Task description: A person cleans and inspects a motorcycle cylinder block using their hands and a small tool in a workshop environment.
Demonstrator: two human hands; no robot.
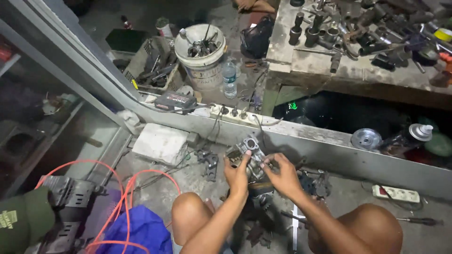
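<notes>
Hands [261, 171] clasp metal carburetor [249, 150] near cluttered concrete floor [188, 178], beside step edge.

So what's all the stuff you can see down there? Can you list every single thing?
metal engine part: one, grey, held up in both hands
white bucket: one, full of tools, on the floor at the top
plastic bottle: one, clear, beside the bucket
power strip: one, white, on the metal ledge
second power strip: one, white, floor at right
white block: one, on the floor left of the hands
orange hose: one, looped at lower left
blue cloth: one, bottom left
workbench: one, grey, top right, covered in sockets and tools
screwdriver: one, dark, floor at right
left hand: gripping the part
right hand: gripping the part
</notes>
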